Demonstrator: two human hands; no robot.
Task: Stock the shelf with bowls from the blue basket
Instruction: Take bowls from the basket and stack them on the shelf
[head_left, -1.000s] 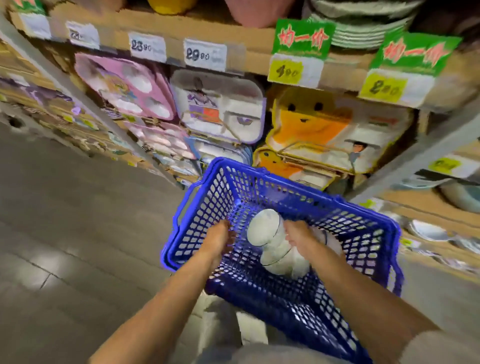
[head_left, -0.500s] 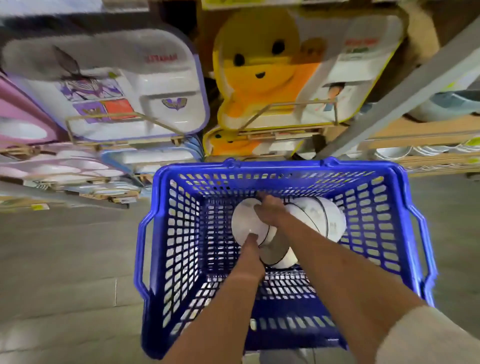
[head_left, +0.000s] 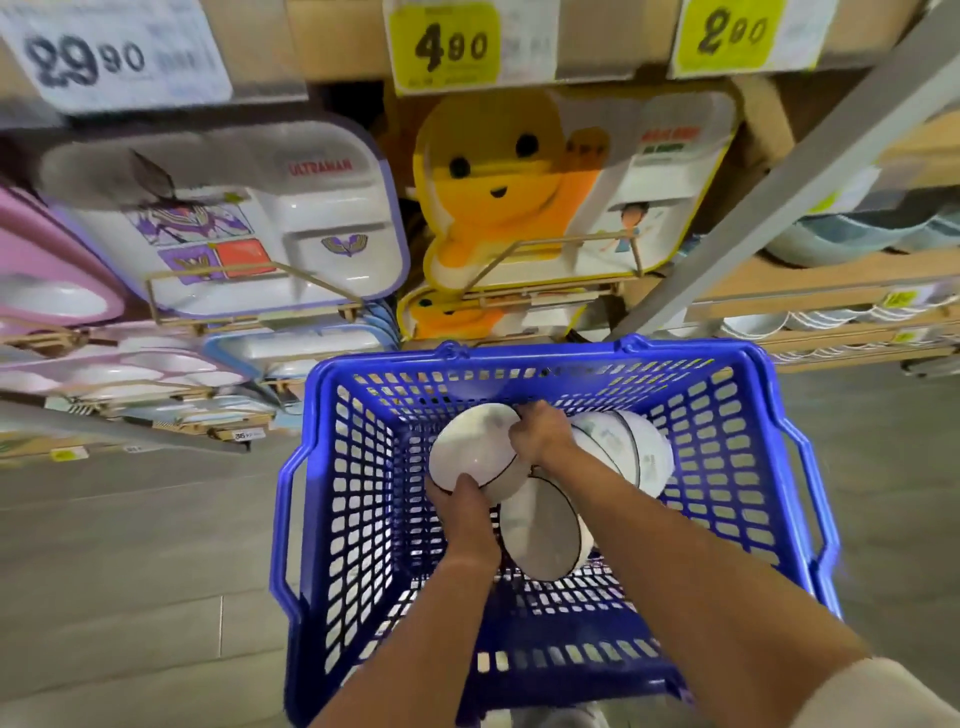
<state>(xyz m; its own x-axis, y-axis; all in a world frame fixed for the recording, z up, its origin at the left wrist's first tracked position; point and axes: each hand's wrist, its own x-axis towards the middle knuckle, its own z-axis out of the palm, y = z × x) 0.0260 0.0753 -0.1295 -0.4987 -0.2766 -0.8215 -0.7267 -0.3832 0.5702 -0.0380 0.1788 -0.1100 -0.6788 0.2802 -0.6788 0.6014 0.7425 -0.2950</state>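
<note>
L hand (head_left: 465, 514) & R hand (head_left: 540, 434) both grip one bowl (head_left: 475, 452); lift it slow, straight out of basket (head_left: 545, 354).

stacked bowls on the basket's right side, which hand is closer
Right. The right hand sits directly beside the stack; the left hand is farther left, gripping the held bowl.

White bowls (head_left: 470, 449) with dark rims; blue lattice basket (head_left: 363, 519); yellow price tags (head_left: 444, 47).

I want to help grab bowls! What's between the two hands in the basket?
A white bowl, seen in the head view. The left hand holds its near edge and the right hand holds its far edge.
</note>
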